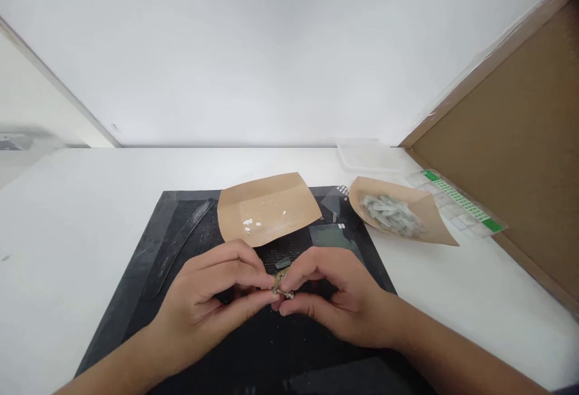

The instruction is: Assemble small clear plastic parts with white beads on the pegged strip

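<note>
Two-handed fingertip work is in hand: your left hand (pixel 217 289) and right hand (pixel 339 292) appear to pinch, narrowly, one small metallic piece (pixel 284 293), mid-picture over the black mat (pixel 136 316); its details are too small to read. From it, a clear sliver (pixel 283 263) lies just beyond at 12 o'clock, brown paper (pixel 266 193) farther at 12. Judgement: the next move calls for light, steady opposed fingertips.
</note>
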Demonstrator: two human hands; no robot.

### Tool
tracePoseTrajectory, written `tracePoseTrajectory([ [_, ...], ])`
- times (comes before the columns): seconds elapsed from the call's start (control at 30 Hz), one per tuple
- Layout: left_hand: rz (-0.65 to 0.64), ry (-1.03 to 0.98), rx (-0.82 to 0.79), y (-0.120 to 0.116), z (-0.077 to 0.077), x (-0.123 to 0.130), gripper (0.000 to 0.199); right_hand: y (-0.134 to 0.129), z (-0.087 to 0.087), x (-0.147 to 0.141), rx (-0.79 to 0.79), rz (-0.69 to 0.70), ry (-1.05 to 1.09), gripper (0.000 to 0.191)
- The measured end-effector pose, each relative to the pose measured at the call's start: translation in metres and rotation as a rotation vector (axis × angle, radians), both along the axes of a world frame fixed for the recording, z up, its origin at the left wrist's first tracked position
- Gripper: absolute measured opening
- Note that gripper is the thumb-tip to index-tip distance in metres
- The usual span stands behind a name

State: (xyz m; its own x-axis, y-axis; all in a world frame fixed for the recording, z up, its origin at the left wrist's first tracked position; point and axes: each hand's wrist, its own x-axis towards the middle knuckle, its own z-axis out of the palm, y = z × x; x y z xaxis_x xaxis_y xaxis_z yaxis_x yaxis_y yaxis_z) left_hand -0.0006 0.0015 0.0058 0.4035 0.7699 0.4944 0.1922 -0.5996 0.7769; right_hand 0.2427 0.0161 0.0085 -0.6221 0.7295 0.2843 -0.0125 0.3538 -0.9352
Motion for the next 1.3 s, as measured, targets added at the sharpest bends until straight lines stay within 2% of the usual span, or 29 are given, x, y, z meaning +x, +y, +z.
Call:
tracePoseTrajectory([
  [0.13, 0.105, 0.028, 0.142, -0.005, 0.003, 0.003, 0.013, 0.0, -0.001, -0.003, 0.088, -0.045, 0.007, 0.019],
  [0.23, 0.145, 0.046, 0.19, -0.008, 0.006, 0.005, 0.014, -0.002, -0.001, -0.005, 0.055, -0.056, 0.022, 0.014],
  [0.37, 0.125, 0.049, 0.15, -0.009, 0.005, 0.006, 0.016, -0.003, -0.003, -0.006, -0.019, -0.034, 0.039, 0.017],
  [0.57, 0.1, 0.085, -0.013, -0.011, -0.003, 0.006, 0.016, -0.003, -0.003, -0.006, -0.003, -0.001, 0.033, 0.024],
  [0.7, 0.084, 0.095, -0.019, -0.013, -0.005, 0.004, 0.017, -0.004, -0.003, -0.006, 0.087, -0.045, -0.022, 0.025],
  [0.9, 0.027, 0.153, 0.066, -0.015, -0.005, 0.005, 0.021, -0.002, -0.001, -0.006, 0.292, -0.116, -0.203, 0.042],
  [1.07, 0.065, 0.153, 0.154, -0.011, -0.008, 0.004, 0.021, 0.007, 0.003, 0.004, 0.342, -0.128, -0.292, 0.02],
  [1.17, 0.089, 0.2, 0.148, -0.009, -0.012, 0.002, 0.02, 0.017, 0.007, 0.016, 0.337, -0.145, -0.391, 0.016],
  [1.3, 0.067, 0.336, 0.124, -0.006, -0.017, 0.0, 0.022, 0.031, 0.013, 0.028, 0.368, -0.095, -0.474, 0.014],
])
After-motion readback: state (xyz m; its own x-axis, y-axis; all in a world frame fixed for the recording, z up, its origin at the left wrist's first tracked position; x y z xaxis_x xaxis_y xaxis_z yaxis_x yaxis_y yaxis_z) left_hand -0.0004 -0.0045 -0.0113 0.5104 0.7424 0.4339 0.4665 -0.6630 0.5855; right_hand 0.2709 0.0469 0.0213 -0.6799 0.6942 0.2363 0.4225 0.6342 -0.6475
